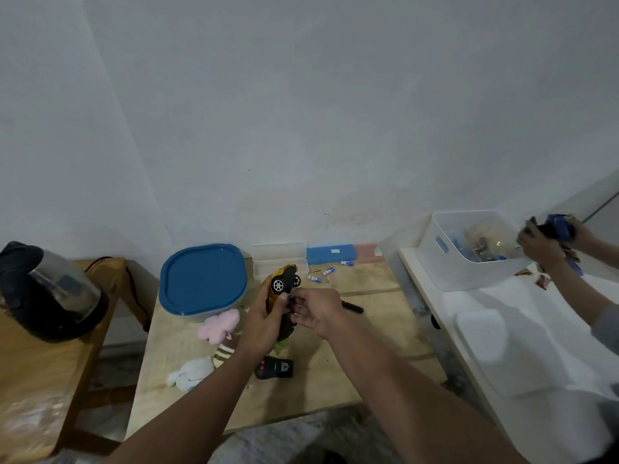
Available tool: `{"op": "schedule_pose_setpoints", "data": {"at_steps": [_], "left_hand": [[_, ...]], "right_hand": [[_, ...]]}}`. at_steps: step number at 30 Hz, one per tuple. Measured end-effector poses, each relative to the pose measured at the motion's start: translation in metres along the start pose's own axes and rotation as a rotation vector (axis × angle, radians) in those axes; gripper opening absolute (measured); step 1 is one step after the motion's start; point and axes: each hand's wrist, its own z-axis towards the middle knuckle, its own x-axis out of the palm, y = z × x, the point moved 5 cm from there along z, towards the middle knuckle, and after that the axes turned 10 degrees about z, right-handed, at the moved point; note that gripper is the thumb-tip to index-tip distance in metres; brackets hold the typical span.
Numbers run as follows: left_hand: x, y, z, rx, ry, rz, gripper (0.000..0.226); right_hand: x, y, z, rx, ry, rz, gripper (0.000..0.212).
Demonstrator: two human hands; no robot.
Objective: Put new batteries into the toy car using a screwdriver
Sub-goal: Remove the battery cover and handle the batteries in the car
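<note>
Above the table point(335, 370), toy car point(283, 283) (underside up) between both hands

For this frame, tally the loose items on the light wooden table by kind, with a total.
Small blue-and-white batteries: 3
Soft plush toys: 3
Black remote control with red buttons: 1
Black-handled screwdriver: 1
Blue-lidded plastic container: 1
Total: 9
</note>
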Motion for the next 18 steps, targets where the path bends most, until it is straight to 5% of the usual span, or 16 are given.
{"op": "schedule_pose_setpoints", "data": {"at_steps": [18], "left_hand": [[-0.006,-0.012,0.004,0.034,0.02,-0.067,0.039]], "right_hand": [[-0.004,-0.005,0.0,0.087,-0.02,0.204,0.014]]}}
